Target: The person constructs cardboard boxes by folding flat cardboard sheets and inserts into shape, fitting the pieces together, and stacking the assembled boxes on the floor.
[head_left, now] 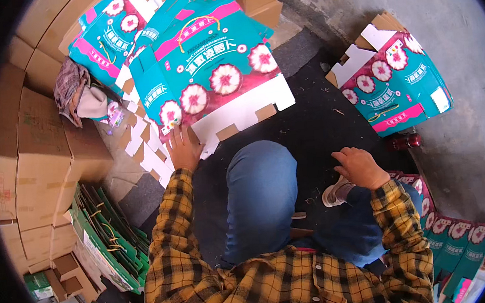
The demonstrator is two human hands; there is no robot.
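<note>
A stack of flattened teal and pink gift cartons (pixel 202 69), printed with round white-and-red fruit slices, lies ahead of me. The top one has a yellow cord handle (pixel 195 21) and white flaps along its near edge. My left hand (pixel 184 150) rests on that carton's near left corner, its fingers stretched out over the edge. Above my bent right leg, my right hand (pixel 362 166) hangs in the air with nothing in it, fingers apart and slightly bent. Further to the right stands an opened-up carton (pixel 391 83) of the same print, its flaps sticking out.
Brown cardboard boxes (pixel 43 150) are piled along the left. Folded green bags or cartons (pixel 109 236) with yellow cords lean near them. A crumpled cloth (pixel 75 93) sits by the stack. A dark red bottle (pixel 406 141) lies right. Several teal cartons (pixel 455 248) stand in a row at lower right.
</note>
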